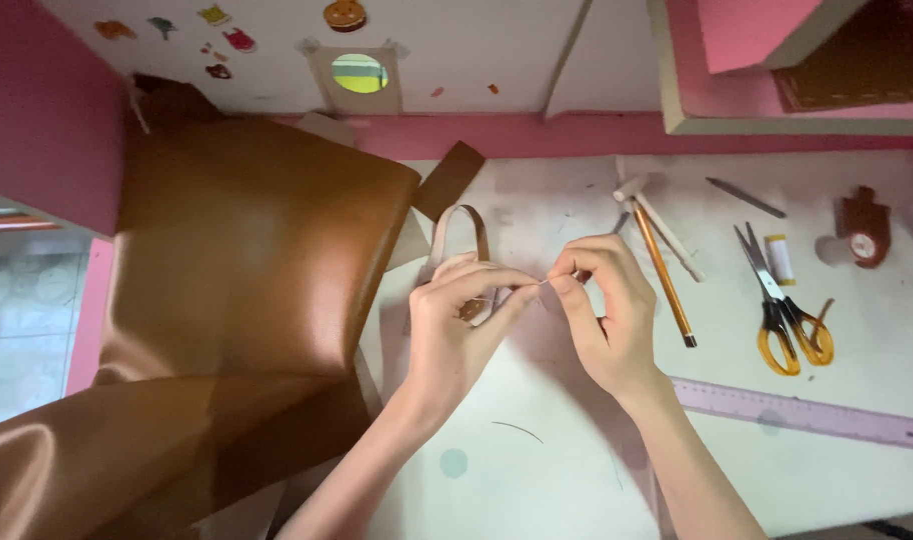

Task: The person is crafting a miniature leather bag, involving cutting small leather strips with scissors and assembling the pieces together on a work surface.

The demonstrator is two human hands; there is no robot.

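Head view: left hand (455,318) pinches looped leather strap (464,250); right hand (602,305) pinches needle (547,283). Risk, judged: needle slips, pricking left fingertips (517,290) pressed close.

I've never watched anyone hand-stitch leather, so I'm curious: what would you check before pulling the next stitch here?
1. Needle pinched firmly: the right hand fingertips close on a thin needle. Ok.
2. Piece held steady: the left hand grips the small leather strap loop. Ok.
3. Thread free of tangles: too fine to see. Cannot tell.
4. Scissors within reach: they lie on the table to the right, beside a white thread spool. Ok.
5. Big brown leather sheet clear of the stitching: it lies to the left, apart from both hands. Ok.
6. Fingers clear of the needle tip: the tip is hidden between the fingertips. Cannot tell.
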